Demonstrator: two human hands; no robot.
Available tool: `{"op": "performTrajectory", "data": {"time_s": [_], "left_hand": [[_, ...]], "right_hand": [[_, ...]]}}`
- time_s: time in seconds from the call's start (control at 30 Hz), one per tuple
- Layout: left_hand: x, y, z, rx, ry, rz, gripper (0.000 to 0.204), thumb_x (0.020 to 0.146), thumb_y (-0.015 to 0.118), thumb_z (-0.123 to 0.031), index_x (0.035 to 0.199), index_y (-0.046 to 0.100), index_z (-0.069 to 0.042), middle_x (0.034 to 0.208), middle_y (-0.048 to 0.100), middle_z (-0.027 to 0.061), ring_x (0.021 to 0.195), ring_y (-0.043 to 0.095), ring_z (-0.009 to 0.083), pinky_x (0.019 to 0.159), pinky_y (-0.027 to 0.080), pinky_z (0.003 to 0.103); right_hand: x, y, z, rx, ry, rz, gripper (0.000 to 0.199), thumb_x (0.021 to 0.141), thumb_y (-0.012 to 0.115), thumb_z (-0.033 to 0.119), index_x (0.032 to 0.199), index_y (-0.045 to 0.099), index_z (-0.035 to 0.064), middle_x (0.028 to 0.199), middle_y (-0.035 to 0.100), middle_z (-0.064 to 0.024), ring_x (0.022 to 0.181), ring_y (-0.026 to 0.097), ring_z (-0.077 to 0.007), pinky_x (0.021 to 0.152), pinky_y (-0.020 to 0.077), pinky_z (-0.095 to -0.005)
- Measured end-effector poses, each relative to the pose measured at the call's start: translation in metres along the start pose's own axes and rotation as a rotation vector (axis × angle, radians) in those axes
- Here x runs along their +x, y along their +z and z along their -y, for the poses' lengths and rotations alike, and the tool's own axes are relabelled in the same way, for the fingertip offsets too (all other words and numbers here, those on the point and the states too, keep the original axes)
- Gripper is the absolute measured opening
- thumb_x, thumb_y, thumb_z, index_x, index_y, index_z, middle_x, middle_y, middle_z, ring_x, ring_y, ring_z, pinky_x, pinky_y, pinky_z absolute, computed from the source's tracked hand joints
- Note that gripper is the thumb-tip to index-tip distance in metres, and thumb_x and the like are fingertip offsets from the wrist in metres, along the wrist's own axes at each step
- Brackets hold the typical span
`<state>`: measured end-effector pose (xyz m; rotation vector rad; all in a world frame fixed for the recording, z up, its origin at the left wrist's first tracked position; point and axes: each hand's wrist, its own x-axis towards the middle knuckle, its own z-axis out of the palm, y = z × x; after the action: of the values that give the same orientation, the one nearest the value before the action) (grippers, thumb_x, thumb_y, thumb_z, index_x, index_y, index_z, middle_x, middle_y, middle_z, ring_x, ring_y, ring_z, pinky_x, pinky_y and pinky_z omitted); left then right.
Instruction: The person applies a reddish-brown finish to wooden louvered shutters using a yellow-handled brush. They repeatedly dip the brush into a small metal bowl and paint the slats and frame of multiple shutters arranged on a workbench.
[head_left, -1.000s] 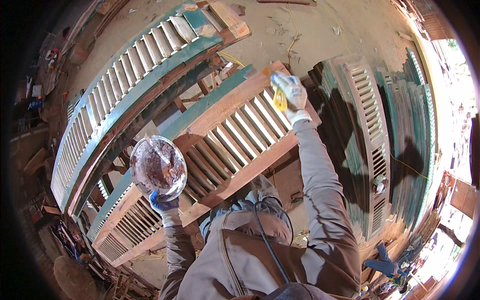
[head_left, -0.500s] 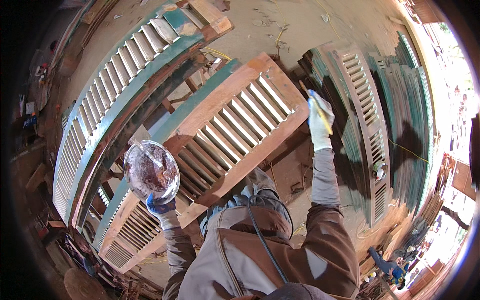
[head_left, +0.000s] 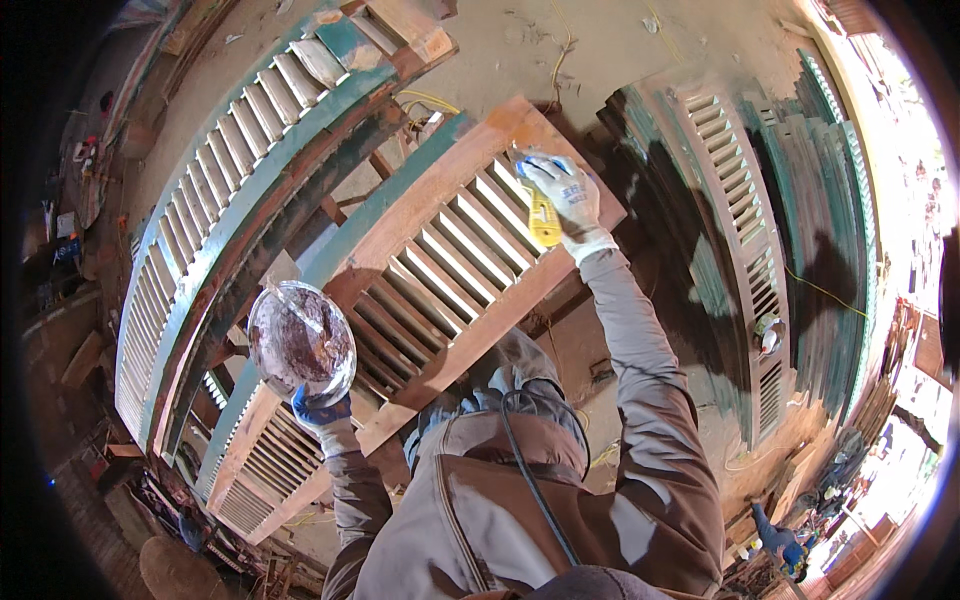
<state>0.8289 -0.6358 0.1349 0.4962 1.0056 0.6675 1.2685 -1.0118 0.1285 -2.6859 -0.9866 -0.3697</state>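
Observation:
My left hand (head_left: pixel 322 410), in a blue and white glove, grips the near rim of a round metal bowl (head_left: pixel 300 340) smeared inside with brown paste. A flat blade (head_left: pixel 283 268) sticks up past the bowl's far rim. In my gloved right hand (head_left: pixel 568 188) is a yellow-handled putty knife (head_left: pixel 543 220). Its blade end is at the far right corner of a louvered wooden shutter (head_left: pixel 470 240), over the frame beside the last slats; whether it touches is unclear. The shutter has bare brown wood with green edges and lies in front of me, partly under the bowl.
A second louvered shutter (head_left: pixel 240 135), green-edged, lies at the left. Stacked green shutters (head_left: pixel 815 250) stand at the right, with a small can (head_left: pixel 769 333) on a pale one (head_left: pixel 735 200). A yellow cord (head_left: pixel 560 60) crosses the floor. Another person (head_left: pixel 780 545) is at lower right.
My right hand has moved left with the putty knife, from beyond the shutter's right end to over its far right corner. The left hand and bowl have hardly moved.

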Motion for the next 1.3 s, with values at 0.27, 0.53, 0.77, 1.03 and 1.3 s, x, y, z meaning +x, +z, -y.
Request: {"op": "performTrajectory", "data": {"time_s": [0.27,0.53,0.77,1.03,1.3], "left_hand": [[0.015,-0.022,0.004,0.218,0.179,-0.025,0.045,0.081,0.065,-0.023,0.123,0.064,-0.008,0.127,0.066,0.0128,0.115,0.063,0.0334,0.097,0.054,0.052],[0.002,-0.010,-0.005,0.147,0.067,0.029,0.043,0.084,0.066,-0.029,0.121,0.067,-0.008,0.127,0.067,0.0117,0.114,0.064,0.0321,0.092,0.056,0.054],[0.002,0.000,-0.008,0.160,0.002,0.113,0.044,0.082,0.066,-0.029,0.121,0.068,-0.008,0.129,0.067,0.0126,0.115,0.064,0.0329,0.092,0.056,0.056],[0.002,0.010,-0.007,0.123,-0.039,0.109,0.055,0.081,0.066,-0.029,0.132,0.062,-0.008,0.136,0.062,0.0121,0.121,0.060,0.0362,0.098,0.052,0.059],[0.005,-0.011,-0.006,0.129,-0.005,0.099,0.051,0.085,0.065,-0.031,0.131,0.062,-0.009,0.134,0.063,0.0114,0.119,0.060,0.0352,0.097,0.052,0.058]], "right_hand": [[0.028,-0.019,-0.014,0.267,0.125,-0.176,0.037,0.083,0.066,0.007,0.117,0.073,0.0179,0.115,0.072,0.0005,0.098,0.067,-0.0206,0.088,0.0573,-0.0306],[-0.098,-0.079,0.036,0.298,0.366,-0.253,0.033,0.087,0.070,0.018,0.120,0.073,0.0180,0.115,0.073,-0.0019,0.101,0.066,-0.0257,0.085,0.0563,-0.0383],[-0.167,-0.084,0.009,0.053,0.498,-0.190,0.034,0.087,0.072,0.018,0.121,0.073,0.0194,0.117,0.073,-0.0009,0.101,0.067,-0.0257,0.086,0.0571,-0.0367],[-0.135,-0.058,-0.013,-0.130,0.302,-0.064,0.039,0.082,0.071,0.022,0.121,0.071,0.0269,0.120,0.070,0.0059,0.106,0.065,-0.0187,0.082,0.0581,-0.0341],[-0.142,-0.079,-0.019,0.120,0.294,-0.110,0.043,0.077,0.075,0.006,0.118,0.074,0.0165,0.121,0.072,-0.0011,0.105,0.067,-0.0219,0.094,0.0558,-0.0330]]}}
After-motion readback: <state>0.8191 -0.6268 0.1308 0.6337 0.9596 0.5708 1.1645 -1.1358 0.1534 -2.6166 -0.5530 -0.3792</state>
